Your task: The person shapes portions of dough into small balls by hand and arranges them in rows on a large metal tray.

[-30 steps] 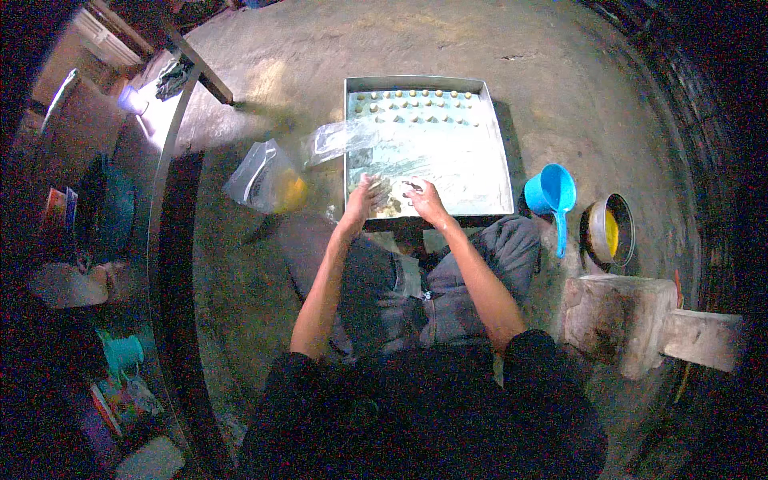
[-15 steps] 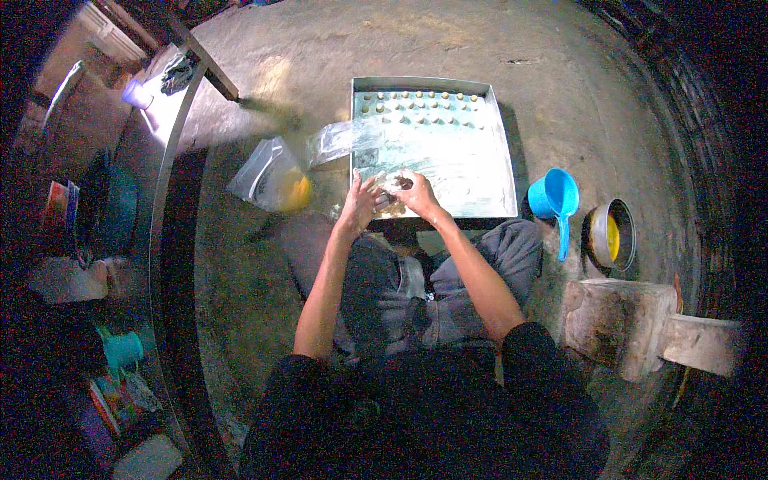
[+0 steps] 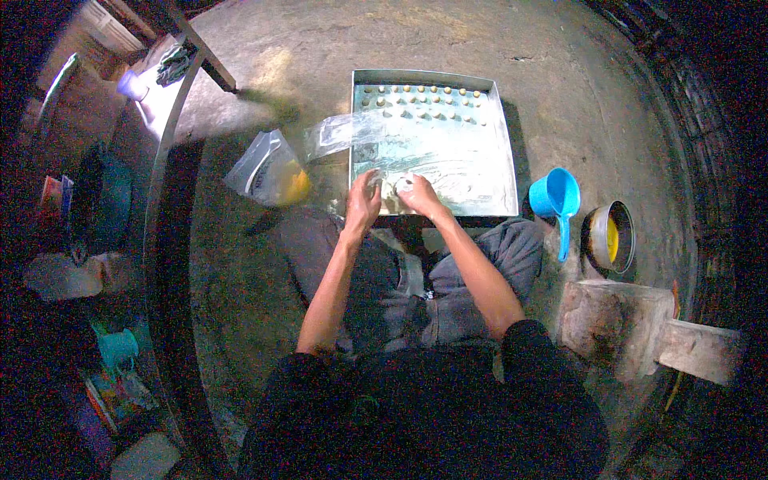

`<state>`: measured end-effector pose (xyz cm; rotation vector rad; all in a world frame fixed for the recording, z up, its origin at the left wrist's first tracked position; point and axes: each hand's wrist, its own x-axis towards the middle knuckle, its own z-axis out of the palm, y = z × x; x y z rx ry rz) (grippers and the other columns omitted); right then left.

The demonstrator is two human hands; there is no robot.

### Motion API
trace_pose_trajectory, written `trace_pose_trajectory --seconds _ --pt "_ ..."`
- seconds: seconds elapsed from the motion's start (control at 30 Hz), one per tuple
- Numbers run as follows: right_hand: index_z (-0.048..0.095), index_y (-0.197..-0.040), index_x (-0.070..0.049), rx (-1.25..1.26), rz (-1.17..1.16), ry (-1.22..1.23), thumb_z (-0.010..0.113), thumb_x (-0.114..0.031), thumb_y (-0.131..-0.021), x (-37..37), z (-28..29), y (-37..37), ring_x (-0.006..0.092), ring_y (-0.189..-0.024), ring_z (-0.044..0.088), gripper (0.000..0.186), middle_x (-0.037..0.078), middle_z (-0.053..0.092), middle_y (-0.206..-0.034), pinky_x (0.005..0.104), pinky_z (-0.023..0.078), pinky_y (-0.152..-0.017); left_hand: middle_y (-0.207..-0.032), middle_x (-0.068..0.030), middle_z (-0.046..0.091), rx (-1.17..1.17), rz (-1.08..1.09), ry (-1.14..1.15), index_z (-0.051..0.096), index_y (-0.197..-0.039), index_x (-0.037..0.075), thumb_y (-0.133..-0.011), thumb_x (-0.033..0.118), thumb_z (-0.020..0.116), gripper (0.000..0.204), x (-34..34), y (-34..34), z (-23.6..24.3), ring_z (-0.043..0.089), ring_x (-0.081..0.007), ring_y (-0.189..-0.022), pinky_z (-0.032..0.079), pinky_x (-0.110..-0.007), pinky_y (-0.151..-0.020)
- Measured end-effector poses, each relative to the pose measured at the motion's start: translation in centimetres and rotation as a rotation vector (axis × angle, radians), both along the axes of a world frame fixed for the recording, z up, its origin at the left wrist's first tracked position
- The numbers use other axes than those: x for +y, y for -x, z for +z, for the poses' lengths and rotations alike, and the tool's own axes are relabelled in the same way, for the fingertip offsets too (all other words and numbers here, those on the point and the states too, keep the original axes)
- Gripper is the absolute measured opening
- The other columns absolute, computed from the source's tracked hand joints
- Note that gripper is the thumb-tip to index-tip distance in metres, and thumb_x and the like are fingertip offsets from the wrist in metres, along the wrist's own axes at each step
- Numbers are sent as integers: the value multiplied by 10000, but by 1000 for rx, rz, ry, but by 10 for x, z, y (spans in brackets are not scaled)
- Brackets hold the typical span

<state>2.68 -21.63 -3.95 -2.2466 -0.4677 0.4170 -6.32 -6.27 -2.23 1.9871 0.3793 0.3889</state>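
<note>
A square metal tray (image 3: 503,144) lies on the floor in front of my crossed legs, its base dusted with white powder. Rows of small, pale, round dough balls (image 3: 422,89) stand along its far side. Over the tray's near left corner, my left hand (image 3: 364,202) curves with fingers and thumb apart. Beside it, the fingers of my right hand (image 3: 421,197) are closed together at a whitish patch, and what they grip is too blurred to name. Pale, dough-like material (image 3: 390,194) shows between the two hands.
Left of the tray lie a clear plastic bag (image 3: 330,134) and another bag with yellow contents (image 3: 293,188). A blue dipper (image 3: 554,194), a metal bowl with something yellow (image 3: 613,237) and a stone-like block (image 3: 618,320) are on the right. A wooden beam (image 3: 162,240) runs along the left.
My left hand's fingers have gone from spread to curved and upright. The right hand has shifted slightly, and a dark gap seen between the hands no longer shows. The view has shifted a little.
</note>
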Motion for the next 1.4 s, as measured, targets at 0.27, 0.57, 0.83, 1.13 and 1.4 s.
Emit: trace_pose_trajectory --seconds 0.27,0.57,0.83,1.13,1.4 --pt "589 -962 35 -316 -49 -86 424 -47 -845 56 -33 42 440 -963 552 218 266 583 -919 510 450 -815 -1060 -151 674 -7 76 -101 607 -1165 0 -883 176 612 333 50 -32 -5 633 -205 -958 501 -343 -838" --pt "626 -845 17 -291 295 147 510 -36 -705 27 -17 16 447 -768 619 189 278 620 -775 488 490 -673 -1058 -118 675 44 132 30 591 -1208 32 -877 139 613 349 53 -50 -3 649 -191 -849 521 -322 -717" --pt "667 -847 18 -126 238 264 601 -96 -692 -45 37 -22 416 -797 639 203 265 636 -793 467 514 -720 -1123 -149 651 -9 93 -18 603 -1165 15 -872 97 607 305 39 -49 12 633 -239 -998 505 -343 -840" --pt "691 -888 -3 -319 -10 173 644 -155 -737 -53 109 -35 380 -832 634 220 231 648 -842 430 509 -779 -1119 -150 643 -86 33 -23 610 -1129 6 -853 75 622 285 37 -51 11 620 -247 -1021 499 -335 -843" --pt "594 -1182 -21 -316 -166 240 697 -148 -716 -78 77 -60 384 -1088 559 494 260 592 -1145 437 444 -955 -1071 -144 665 -197 -384 18 623 -1142 52 -864 115 614 286 34 -93 64 647 -228 -908 515 -348 -751"
